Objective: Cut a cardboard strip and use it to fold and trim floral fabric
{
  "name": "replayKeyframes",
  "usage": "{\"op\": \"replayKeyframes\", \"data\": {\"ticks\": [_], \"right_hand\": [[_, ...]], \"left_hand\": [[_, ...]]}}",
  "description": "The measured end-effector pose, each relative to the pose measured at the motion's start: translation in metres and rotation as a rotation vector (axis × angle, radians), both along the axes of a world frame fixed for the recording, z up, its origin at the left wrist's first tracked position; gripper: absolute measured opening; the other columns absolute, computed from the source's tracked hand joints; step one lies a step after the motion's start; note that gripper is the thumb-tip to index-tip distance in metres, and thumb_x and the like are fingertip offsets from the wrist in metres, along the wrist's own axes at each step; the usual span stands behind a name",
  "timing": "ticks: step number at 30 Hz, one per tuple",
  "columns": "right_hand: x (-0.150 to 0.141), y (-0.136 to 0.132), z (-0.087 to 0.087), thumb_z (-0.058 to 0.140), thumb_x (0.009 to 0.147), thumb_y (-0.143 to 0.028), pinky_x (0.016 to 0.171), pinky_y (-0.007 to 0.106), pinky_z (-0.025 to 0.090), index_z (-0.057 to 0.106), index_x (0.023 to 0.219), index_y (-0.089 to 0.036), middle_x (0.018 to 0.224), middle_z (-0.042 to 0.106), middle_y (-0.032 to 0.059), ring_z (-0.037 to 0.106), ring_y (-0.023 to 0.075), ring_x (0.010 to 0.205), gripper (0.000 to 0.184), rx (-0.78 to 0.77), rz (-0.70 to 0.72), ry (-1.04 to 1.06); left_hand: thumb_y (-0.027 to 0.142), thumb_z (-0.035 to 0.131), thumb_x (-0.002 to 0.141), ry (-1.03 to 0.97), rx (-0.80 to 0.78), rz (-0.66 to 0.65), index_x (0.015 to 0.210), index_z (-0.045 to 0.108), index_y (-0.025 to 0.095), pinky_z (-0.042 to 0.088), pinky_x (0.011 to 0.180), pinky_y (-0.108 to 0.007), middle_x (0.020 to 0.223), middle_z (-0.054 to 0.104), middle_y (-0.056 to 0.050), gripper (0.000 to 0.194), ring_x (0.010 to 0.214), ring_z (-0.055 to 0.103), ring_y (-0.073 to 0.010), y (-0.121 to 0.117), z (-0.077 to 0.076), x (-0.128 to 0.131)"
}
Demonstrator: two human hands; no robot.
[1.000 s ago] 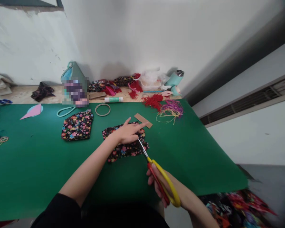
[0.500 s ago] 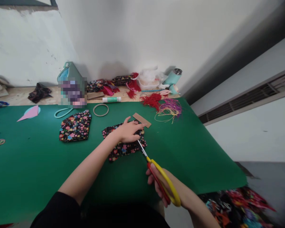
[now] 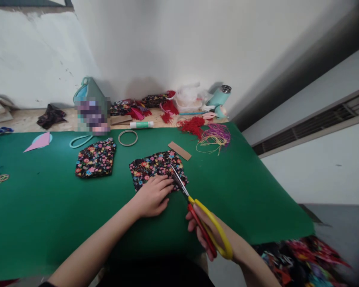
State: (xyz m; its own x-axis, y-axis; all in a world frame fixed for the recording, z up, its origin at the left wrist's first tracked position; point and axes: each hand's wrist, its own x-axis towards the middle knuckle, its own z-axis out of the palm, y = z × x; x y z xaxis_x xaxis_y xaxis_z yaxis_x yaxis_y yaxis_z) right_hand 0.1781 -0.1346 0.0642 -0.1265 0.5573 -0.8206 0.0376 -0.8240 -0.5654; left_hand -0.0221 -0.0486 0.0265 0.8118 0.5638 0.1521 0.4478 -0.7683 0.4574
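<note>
A black floral fabric piece point(image 3: 149, 165) lies flat on the green table mat point(image 3: 62, 223). My left hand point(image 3: 154, 194) rests palm down on its near edge, fingers stretched out. In my right hand point(image 3: 202, 229) is a pair of scissors point(image 3: 211, 225) with one yellow and one red handle. The blades reach over the right part of the fabric, their tips pointing away from me, close to my left fingertips. Just beyond the fabric's right corner lies a brown cardboard strip point(image 3: 179, 150).
Left of the fabric sits a folded floral piece point(image 3: 95, 159). A tape ring point(image 3: 127, 138), a glue stick point(image 3: 141, 124), red tassels point(image 3: 191, 125) and purple and yellow threads point(image 3: 214, 135) lie behind. A pencil pouch point(image 3: 95, 91) and a bottle point(image 3: 219, 96) stand by the wall.
My left hand has moved from the fabric's far side back toward me, onto its near edge, uncovering the print. The scissors stay at the fabric's right side, still in my right hand.
</note>
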Motion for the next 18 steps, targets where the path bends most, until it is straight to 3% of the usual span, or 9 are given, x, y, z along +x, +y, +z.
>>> {"op": "replayKeyframes", "data": {"ticks": [4, 12, 18], "right_hand": [[-0.0008, 0.0010, 0.0014, 0.041, 0.084, -0.059, 0.030, 0.020, 0.043, 0.047, 0.093, -0.019, 0.066, 0.055, -0.0038, 0.045, 0.0051, 0.032, 0.042, -0.011, -0.022, 0.027], [-0.0005, 0.0043, 0.0040, 0.047, 0.081, -0.058, 0.029, 0.019, 0.042, 0.047, 0.094, -0.019, 0.062, 0.050, -0.0054, 0.047, 0.0063, 0.036, 0.041, -0.020, -0.046, 0.003], [0.0041, 0.0058, 0.0042, 0.051, 0.075, -0.060, 0.028, 0.018, 0.039, 0.049, 0.093, -0.019, 0.060, 0.048, -0.0057, 0.047, 0.0070, 0.036, 0.045, -0.031, 0.018, -0.064]], "left_hand": [[0.029, 0.045, 0.085, 0.052, -0.006, -0.016, 0.128, 0.048, 0.015, 0.026, 0.108, -0.050, 0.137, 0.047, -0.009, 0.045, 0.130, 0.035, -0.0293, -0.0018, -0.0062, 0.0004], [0.034, 0.050, 0.083, 0.032, -0.052, -0.034, 0.130, 0.047, 0.017, 0.023, 0.109, -0.050, 0.139, 0.045, -0.009, 0.051, 0.132, 0.033, -0.0285, -0.0004, -0.0048, -0.0040], [0.033, 0.051, 0.082, 0.013, -0.053, -0.034, 0.130, 0.047, 0.019, 0.025, 0.107, -0.050, 0.138, 0.046, -0.009, 0.050, 0.131, 0.035, -0.0282, 0.0016, -0.0067, -0.0039]]}}
